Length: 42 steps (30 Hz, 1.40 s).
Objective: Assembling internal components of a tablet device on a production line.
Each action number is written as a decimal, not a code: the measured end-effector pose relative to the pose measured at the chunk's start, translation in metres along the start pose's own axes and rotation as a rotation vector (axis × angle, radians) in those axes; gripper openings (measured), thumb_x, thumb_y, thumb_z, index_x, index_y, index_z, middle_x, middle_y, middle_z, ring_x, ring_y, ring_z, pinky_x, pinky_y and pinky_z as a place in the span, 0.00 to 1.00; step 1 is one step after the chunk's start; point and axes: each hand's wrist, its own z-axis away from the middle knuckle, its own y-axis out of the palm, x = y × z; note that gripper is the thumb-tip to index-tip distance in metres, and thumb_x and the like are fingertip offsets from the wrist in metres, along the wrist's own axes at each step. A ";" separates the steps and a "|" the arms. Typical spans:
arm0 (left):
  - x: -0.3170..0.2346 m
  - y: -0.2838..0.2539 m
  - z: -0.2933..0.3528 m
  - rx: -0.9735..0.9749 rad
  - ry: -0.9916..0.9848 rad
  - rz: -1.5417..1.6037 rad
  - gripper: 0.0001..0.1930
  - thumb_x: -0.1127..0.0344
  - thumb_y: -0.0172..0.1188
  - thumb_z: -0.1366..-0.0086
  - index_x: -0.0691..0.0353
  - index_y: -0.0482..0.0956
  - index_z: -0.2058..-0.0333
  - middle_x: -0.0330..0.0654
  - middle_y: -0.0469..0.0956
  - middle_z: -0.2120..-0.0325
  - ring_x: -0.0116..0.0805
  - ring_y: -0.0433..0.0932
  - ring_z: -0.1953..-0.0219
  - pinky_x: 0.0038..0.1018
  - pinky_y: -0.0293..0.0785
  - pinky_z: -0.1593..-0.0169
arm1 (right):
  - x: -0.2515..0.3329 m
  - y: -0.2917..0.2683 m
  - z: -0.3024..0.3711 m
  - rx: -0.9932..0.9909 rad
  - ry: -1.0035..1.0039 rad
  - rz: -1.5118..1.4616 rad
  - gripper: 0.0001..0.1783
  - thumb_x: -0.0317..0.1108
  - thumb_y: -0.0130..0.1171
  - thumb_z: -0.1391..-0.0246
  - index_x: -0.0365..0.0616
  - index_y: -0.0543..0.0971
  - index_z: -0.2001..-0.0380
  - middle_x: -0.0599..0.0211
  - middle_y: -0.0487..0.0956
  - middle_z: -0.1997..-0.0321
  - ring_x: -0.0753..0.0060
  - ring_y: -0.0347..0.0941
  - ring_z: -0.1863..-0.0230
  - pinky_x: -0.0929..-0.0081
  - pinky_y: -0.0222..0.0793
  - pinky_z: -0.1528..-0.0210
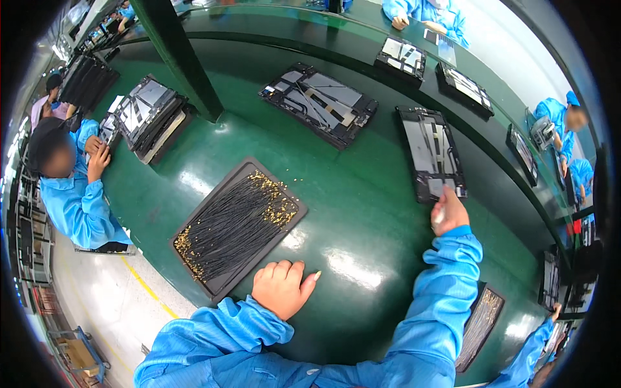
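Note:
My left hand (283, 289) rests on the green bench beside a dark tray (301, 210). It holds nothing; its fingers bend loosely and the thumb sticks out to the right. Black cables (229, 216) with small gold-coloured ends fill the tray. Reaching forward at the right, my right hand (451, 215) is closed at the near end of an opened tablet-like device (430, 139), a finger lying over its edge. Something whitish shows at the fingers, too small to name. The thumb's grip is hidden. Grey panels and black strips show inside the device.
Another opened device (317, 103) lies beyond the tray, near a green post (178, 58). Device stacks (149, 116) stand at the left by a co-worker (77, 187). More devices (401, 58) line the far strip. A second cable tray (480, 326) sits right of my arm.

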 end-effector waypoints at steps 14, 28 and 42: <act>-0.001 0.001 -0.004 0.014 -0.011 0.002 0.14 0.55 0.58 0.58 0.59 0.73 0.77 0.40 0.67 0.82 0.37 0.67 0.78 0.29 0.63 0.74 | -0.014 0.055 0.026 0.024 0.057 -0.551 0.17 0.46 0.55 0.59 0.49 0.65 0.69 0.70 0.63 0.75 0.76 0.60 0.78 0.85 0.58 0.84; 0.004 -0.008 0.002 0.049 -0.040 0.136 0.21 0.50 0.54 0.55 0.64 0.73 0.72 0.46 0.71 0.79 0.43 0.69 0.74 0.34 0.64 0.69 | -0.088 -0.027 0.174 0.344 0.284 -0.167 0.15 0.48 0.49 0.56 0.48 0.68 0.81 0.74 0.70 0.85 0.75 0.63 0.88 0.79 0.57 0.91; -0.036 -0.033 0.026 0.661 -0.672 1.909 0.14 0.66 0.43 0.42 0.65 0.62 0.58 0.45 0.70 0.66 0.35 0.72 0.66 0.30 0.72 0.65 | -0.175 -0.065 0.291 0.892 0.319 0.401 0.24 0.49 0.43 0.51 0.43 0.63 0.56 0.70 0.69 0.69 0.82 0.62 0.80 0.84 0.60 0.83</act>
